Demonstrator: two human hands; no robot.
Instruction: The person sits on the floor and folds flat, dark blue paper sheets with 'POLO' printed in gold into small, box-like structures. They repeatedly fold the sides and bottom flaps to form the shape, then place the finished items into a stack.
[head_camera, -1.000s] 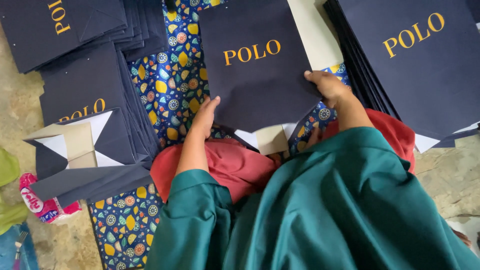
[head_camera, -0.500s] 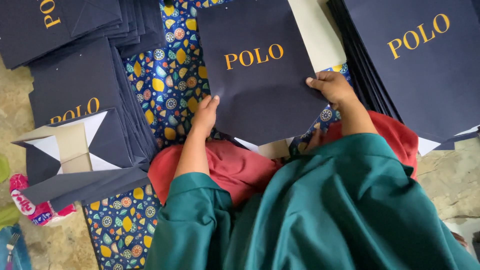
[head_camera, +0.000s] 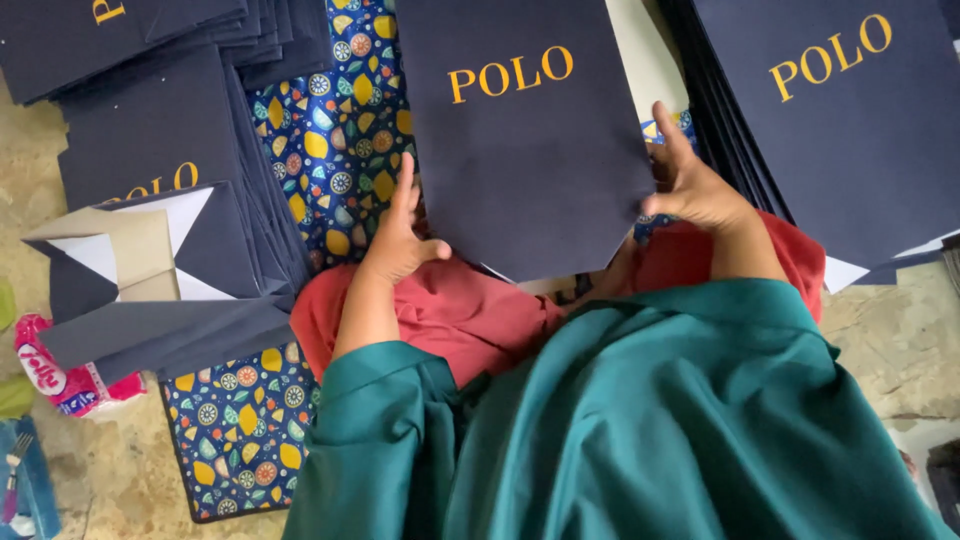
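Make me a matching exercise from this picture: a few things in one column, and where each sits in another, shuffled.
Things:
1. left hand
2. right hand
3. pink packet
4. patterned mat

Places:
A. on the bare floor at the far left
B. at the right edge of the navy paper bag
C. spread under the stacks of bags
D. at the lower left edge of the navy paper bag

Pairs: 1-D, 2-B, 3-A, 4-C
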